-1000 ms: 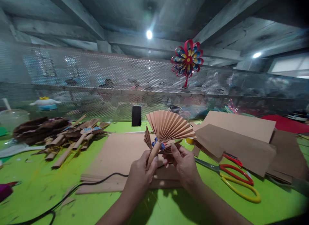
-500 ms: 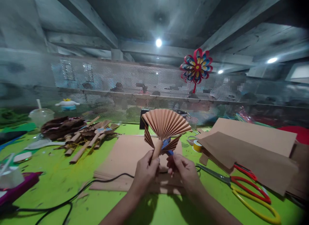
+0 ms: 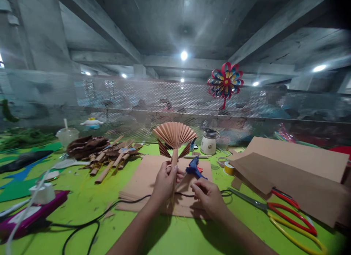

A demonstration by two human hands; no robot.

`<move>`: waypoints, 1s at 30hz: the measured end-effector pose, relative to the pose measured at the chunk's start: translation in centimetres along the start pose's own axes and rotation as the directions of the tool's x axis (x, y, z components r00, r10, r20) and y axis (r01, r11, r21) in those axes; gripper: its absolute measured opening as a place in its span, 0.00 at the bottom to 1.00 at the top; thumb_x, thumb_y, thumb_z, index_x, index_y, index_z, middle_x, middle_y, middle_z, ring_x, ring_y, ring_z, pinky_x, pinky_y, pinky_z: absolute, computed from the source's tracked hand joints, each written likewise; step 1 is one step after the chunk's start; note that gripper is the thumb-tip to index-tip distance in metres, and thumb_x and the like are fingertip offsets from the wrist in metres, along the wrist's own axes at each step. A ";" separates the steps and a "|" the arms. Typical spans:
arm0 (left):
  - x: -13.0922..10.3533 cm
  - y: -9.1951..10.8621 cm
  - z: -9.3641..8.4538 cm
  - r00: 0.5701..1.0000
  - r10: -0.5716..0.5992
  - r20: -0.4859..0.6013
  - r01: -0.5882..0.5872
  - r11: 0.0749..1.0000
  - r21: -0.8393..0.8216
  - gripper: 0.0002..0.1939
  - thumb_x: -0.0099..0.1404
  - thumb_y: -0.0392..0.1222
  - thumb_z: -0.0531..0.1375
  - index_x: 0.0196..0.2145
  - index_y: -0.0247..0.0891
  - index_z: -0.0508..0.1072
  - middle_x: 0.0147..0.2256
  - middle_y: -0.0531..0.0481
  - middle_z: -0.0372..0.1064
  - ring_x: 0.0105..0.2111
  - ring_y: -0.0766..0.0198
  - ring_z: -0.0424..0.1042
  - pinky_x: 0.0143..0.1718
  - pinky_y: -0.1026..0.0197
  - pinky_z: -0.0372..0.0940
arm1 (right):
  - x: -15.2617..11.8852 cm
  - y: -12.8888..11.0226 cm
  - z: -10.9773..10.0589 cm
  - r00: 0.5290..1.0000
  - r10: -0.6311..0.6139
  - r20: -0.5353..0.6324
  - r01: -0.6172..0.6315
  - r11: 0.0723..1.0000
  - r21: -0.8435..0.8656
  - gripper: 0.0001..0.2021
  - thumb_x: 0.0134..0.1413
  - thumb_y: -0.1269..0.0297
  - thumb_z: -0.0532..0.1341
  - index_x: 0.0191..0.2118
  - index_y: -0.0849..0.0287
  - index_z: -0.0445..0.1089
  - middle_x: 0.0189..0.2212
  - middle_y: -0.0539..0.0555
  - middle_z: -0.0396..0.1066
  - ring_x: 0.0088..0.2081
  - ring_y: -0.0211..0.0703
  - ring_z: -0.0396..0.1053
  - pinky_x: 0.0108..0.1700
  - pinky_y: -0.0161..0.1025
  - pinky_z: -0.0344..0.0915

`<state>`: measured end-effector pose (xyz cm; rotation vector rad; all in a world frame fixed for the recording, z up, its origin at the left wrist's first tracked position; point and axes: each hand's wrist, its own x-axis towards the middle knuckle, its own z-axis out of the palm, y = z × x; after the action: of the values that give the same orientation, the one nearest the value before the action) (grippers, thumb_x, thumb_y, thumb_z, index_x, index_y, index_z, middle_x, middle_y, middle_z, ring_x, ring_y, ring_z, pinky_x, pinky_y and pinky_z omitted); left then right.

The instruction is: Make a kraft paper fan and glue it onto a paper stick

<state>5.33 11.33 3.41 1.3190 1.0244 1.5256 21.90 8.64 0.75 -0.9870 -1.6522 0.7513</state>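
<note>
My left hand is closed around the rolled-paper handle of a pleated brown paper fan, which stands upright. Two smaller pleated pieces flank the handle below the fan's head. Yellow strands hang beneath this hand. A blue glue gun lies on the stack of brown paper, just beyond my right hand. The fingers of that hand are curled in a pinch, and whatever is between them is too small or hidden to see.
Large scissors lie at right beside brown paper sheets. More paper fans are heaped at left. A black cable crosses the table to a purple power strip. A white jar stands behind.
The fan has shifted left and turned more squarely upright. My right hand has drawn back from it, and the blue glue gun now shows lying on the paper. The view has swung slightly left.
</note>
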 end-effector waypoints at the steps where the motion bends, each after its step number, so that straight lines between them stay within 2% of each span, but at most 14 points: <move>1: 0.4 -0.1 -0.3 0.999 0.002 -0.032 -0.002 1.000 0.002 0.14 0.60 0.49 0.58 0.37 0.37 0.62 0.27 0.51 0.72 0.25 0.65 0.72 0.28 0.62 0.67 | 0.0 0.0 0.0 1.000 -0.008 0.000 0.008 1.000 -0.015 0.15 0.55 0.54 0.59 0.27 0.60 0.72 0.22 0.51 0.66 0.25 0.40 0.64 0.28 0.35 0.60; 6: 2.2 -0.7 -2.6 0.983 -0.018 -0.182 0.025 0.999 0.038 0.11 0.59 0.46 0.59 0.33 0.36 0.63 0.28 0.48 0.73 0.26 0.65 0.73 0.27 0.64 0.66 | 0.2 0.2 -0.1 0.999 -0.033 0.033 0.034 0.998 -0.046 0.15 0.54 0.55 0.59 0.26 0.61 0.72 0.22 0.51 0.67 0.23 0.40 0.63 0.27 0.36 0.61; 11: 3.0 -1.3 -4.5 0.951 -0.090 -0.295 0.124 0.987 0.099 0.09 0.62 0.44 0.57 0.36 0.34 0.66 0.23 0.53 0.69 0.20 0.69 0.68 0.21 0.68 0.61 | 0.2 0.5 -0.3 0.994 -0.090 0.058 0.094 0.993 -0.067 0.14 0.55 0.57 0.58 0.26 0.60 0.73 0.18 0.50 0.65 0.21 0.38 0.60 0.24 0.35 0.57; 13: 3.1 -1.4 -5.0 0.936 -0.125 -0.329 0.174 0.977 0.123 0.11 0.65 0.44 0.56 0.40 0.33 0.67 0.26 0.53 0.69 0.21 0.69 0.68 0.22 0.67 0.63 | 0.4 0.5 -0.7 0.990 -0.120 0.075 0.127 0.987 -0.098 0.14 0.55 0.58 0.57 0.25 0.60 0.73 0.18 0.50 0.66 0.21 0.38 0.61 0.24 0.35 0.57; 15: 3.2 -1.0 -5.6 0.921 -0.158 -0.356 0.222 0.964 0.148 0.13 0.67 0.45 0.55 0.45 0.34 0.67 0.34 0.49 0.70 0.28 0.67 0.71 0.29 0.61 0.68 | 0.7 0.7 -1.2 0.989 -0.132 0.065 0.139 0.984 -0.110 0.14 0.56 0.58 0.57 0.25 0.60 0.72 0.19 0.50 0.66 0.21 0.38 0.61 0.24 0.35 0.57; 18: 3.8 0.1 -6.8 0.907 -0.192 -0.374 0.277 0.942 0.189 0.17 0.66 0.45 0.56 0.50 0.35 0.67 0.46 0.44 0.67 0.41 0.59 0.71 0.40 0.52 0.69 | 1.3 1.2 -2.0 0.993 -0.117 0.018 0.118 0.989 -0.089 0.14 0.55 0.57 0.57 0.26 0.60 0.72 0.19 0.51 0.66 0.21 0.39 0.62 0.24 0.34 0.58; 23: 5.4 1.3 -8.9 0.906 -0.238 -0.350 0.342 0.899 0.273 0.17 0.66 0.45 0.57 0.51 0.36 0.66 0.49 0.43 0.66 0.44 0.57 0.70 0.43 0.49 0.68 | 1.6 1.8 -2.3 0.993 -0.121 -0.003 0.120 0.987 -0.104 0.14 0.56 0.58 0.57 0.25 0.60 0.71 0.18 0.51 0.67 0.21 0.39 0.63 0.24 0.34 0.58; 28: 5.4 -1.2 -8.8 0.917 -0.240 -0.317 0.347 0.873 0.342 0.17 0.66 0.45 0.56 0.50 0.35 0.67 0.47 0.44 0.67 0.41 0.59 0.71 0.41 0.51 0.69 | 1.5 1.8 -2.0 0.987 -0.161 0.028 0.163 0.974 -0.158 0.14 0.57 0.60 0.55 0.26 0.61 0.71 0.19 0.51 0.67 0.22 0.38 0.62 0.25 0.33 0.56; 30: 5.2 -2.5 -8.4 0.926 -0.202 -0.319 0.317 0.875 0.366 0.15 0.66 0.47 0.56 0.44 0.33 0.69 0.38 0.47 0.70 0.33 0.64 0.71 0.34 0.57 0.69 | 1.6 1.9 -2.0 0.984 -0.173 0.035 0.177 0.966 -0.189 0.13 0.57 0.61 0.55 0.26 0.61 0.71 0.20 0.50 0.67 0.23 0.37 0.62 0.26 0.33 0.56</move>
<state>-3.25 16.60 1.70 1.1977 1.7070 1.3466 24.02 10.94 0.37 -0.9533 -1.8263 0.4912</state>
